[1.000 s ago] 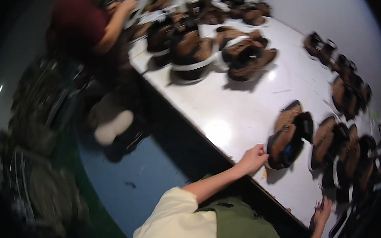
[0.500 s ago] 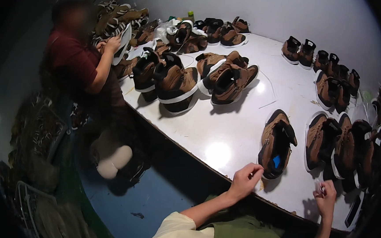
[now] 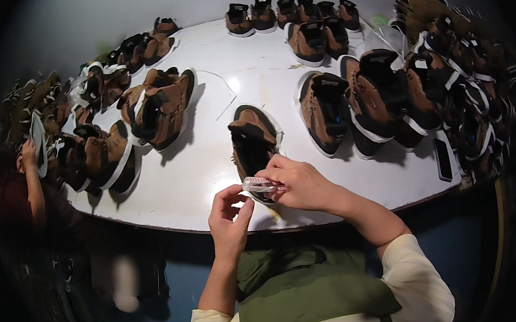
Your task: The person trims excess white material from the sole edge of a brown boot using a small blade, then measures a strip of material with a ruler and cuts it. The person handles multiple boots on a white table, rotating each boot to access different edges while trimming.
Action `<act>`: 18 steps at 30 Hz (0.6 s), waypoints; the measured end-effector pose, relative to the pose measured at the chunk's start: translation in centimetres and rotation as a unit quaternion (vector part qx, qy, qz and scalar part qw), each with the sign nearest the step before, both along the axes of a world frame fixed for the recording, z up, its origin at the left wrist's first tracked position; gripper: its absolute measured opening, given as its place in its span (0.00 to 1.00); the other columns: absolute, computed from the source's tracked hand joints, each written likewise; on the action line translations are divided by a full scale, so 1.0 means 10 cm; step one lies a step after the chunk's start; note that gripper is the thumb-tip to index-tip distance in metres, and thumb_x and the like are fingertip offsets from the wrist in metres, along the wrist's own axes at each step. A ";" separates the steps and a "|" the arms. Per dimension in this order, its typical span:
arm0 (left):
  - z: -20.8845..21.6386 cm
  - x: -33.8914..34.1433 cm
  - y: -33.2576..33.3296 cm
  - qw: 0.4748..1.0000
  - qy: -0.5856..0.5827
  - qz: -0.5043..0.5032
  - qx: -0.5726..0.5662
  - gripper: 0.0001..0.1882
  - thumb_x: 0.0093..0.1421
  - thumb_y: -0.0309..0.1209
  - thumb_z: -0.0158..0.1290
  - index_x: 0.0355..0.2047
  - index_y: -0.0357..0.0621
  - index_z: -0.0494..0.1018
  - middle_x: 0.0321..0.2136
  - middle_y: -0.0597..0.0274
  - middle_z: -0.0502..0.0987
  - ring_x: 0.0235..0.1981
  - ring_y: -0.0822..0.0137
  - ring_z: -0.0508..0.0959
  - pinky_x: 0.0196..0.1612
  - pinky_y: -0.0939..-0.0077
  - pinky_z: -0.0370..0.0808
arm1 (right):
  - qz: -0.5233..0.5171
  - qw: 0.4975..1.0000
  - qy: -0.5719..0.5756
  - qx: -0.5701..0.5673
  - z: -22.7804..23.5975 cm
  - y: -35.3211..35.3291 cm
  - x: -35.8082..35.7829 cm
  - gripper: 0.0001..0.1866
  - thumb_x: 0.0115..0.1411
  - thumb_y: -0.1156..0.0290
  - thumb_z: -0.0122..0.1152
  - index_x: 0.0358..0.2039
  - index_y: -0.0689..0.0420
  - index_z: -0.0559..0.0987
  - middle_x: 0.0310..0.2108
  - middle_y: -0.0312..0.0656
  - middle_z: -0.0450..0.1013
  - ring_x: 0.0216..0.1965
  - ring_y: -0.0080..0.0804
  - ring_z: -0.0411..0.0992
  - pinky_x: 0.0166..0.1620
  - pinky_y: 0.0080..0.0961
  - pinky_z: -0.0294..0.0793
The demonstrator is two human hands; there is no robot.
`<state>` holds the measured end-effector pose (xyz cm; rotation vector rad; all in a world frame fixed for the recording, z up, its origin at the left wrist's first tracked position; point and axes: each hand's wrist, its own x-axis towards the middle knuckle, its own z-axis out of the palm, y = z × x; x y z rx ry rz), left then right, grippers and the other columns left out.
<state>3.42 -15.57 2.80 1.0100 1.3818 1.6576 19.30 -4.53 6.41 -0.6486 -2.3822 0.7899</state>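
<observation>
A brown and black sneaker [image 3: 254, 118] with a pale sole stands near the table's front edge, its toe pointing away from me. Over its heel, my right hand [image 3: 298, 184] is closed around a small clear plastic strip with reddish markings [image 3: 253, 184]. My left hand [image 3: 229, 220] is just left of the strip, thumb and forefinger curved and apart. The forefinger's tip is close to the strip's end; whether it touches I cannot tell. Both hands partly cover the shoe's heel. Right of it is another brown sneaker [image 3: 314, 106] with a small blue spot inside.
More sneakers [image 3: 378, 90] crowd the right side, near a dark phone [image 3: 443, 157]. Others [image 3: 161, 105] stand on the left and at the back [image 3: 263, 14]. A thin white strip [image 3: 227, 106] lies on the white table [image 3: 210, 158]. A co-worker's hand [image 3: 28, 154] shows at far left.
My view has swung to the right. My right hand has brought the clear strip from beside the shoe to above its heel. My left hand's pinched fingers have spread, near the strip's end.
</observation>
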 end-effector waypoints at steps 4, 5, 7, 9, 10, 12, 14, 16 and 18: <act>0.03 0.10 0.08 1.000 -0.015 -0.013 0.023 0.18 0.56 0.20 0.58 0.47 0.36 0.68 0.38 0.61 0.75 0.37 0.74 0.76 0.36 0.84 0.73 | -0.011 0.999 -0.038 0.016 -0.09 0.00 0.07 0.22 0.46 0.78 0.64 0.45 0.54 0.78 0.38 0.42 0.71 0.33 0.40 0.75 0.35 0.32 0.77; 0.03 0.13 0.09 1.000 -0.012 -0.015 0.025 0.18 0.56 0.20 0.57 0.47 0.36 0.68 0.39 0.61 0.75 0.38 0.74 0.76 0.36 0.84 0.73 | -0.010 0.999 -0.039 0.021 -0.11 -0.01 0.08 0.22 0.46 0.78 0.64 0.45 0.55 0.78 0.38 0.42 0.71 0.33 0.40 0.75 0.35 0.33 0.77; 0.03 0.16 0.09 0.999 -0.005 -0.014 0.030 0.19 0.56 0.20 0.57 0.47 0.35 0.68 0.41 0.60 0.75 0.38 0.74 0.76 0.36 0.84 0.73 | -0.004 0.999 -0.040 0.032 -0.14 -0.04 0.08 0.22 0.46 0.78 0.64 0.45 0.55 0.78 0.38 0.42 0.71 0.33 0.41 0.75 0.35 0.34 0.77; -0.02 0.14 0.09 1.000 0.006 -0.016 0.024 0.17 0.56 0.19 0.57 0.46 0.35 0.69 0.39 0.61 0.76 0.36 0.75 0.76 0.34 0.85 0.73 | 0.004 0.999 -0.035 0.040 -0.15 -0.04 0.08 0.22 0.46 0.78 0.64 0.45 0.57 0.78 0.38 0.42 0.71 0.33 0.41 0.76 0.35 0.34 0.78; -0.04 0.12 0.08 1.000 0.012 -0.011 0.015 0.16 0.56 0.19 0.57 0.45 0.35 0.69 0.38 0.61 0.76 0.35 0.75 0.76 0.34 0.85 0.73 | 0.004 0.999 -0.033 0.041 -0.19 -0.03 0.08 0.22 0.46 0.77 0.65 0.46 0.58 0.77 0.39 0.42 0.71 0.33 0.41 0.76 0.35 0.34 0.78; -0.05 0.12 0.10 1.000 0.011 0.003 0.018 0.13 0.57 0.19 0.55 0.43 0.35 0.70 0.34 0.61 0.77 0.32 0.76 0.77 0.32 0.86 0.73 | 0.005 0.999 -0.025 0.038 -0.21 -0.03 0.08 0.24 0.47 0.75 0.66 0.47 0.58 0.77 0.39 0.42 0.71 0.33 0.41 0.76 0.35 0.34 0.78; -0.07 0.12 0.12 1.000 -0.007 0.012 0.021 0.12 0.57 0.17 0.53 0.42 0.34 0.70 0.34 0.61 0.76 0.31 0.76 0.76 0.28 0.85 0.72 | 0.007 0.999 -0.011 0.029 -0.18 -0.05 0.09 0.25 0.47 0.72 0.68 0.49 0.58 0.76 0.41 0.43 0.71 0.33 0.40 0.76 0.35 0.33 0.78; -0.09 0.11 0.13 0.999 -0.025 0.026 0.018 0.12 0.58 0.17 0.52 0.42 0.34 0.69 0.34 0.60 0.76 0.30 0.76 0.75 0.27 0.84 0.72 | -0.013 0.999 0.025 0.034 -0.16 -0.06 0.15 0.28 0.48 0.69 0.70 0.51 0.57 0.75 0.42 0.44 0.71 0.33 0.40 0.76 0.35 0.32 0.78; -0.11 0.07 0.14 0.998 -0.052 0.035 0.022 0.11 0.58 0.18 0.51 0.43 0.35 0.69 0.33 0.61 0.75 0.29 0.74 0.75 0.28 0.82 0.73 | -0.041 0.997 0.050 0.043 -0.12 -0.07 0.27 0.29 0.48 0.69 0.71 0.51 0.58 0.75 0.44 0.44 0.71 0.32 0.35 0.75 0.35 0.27 0.77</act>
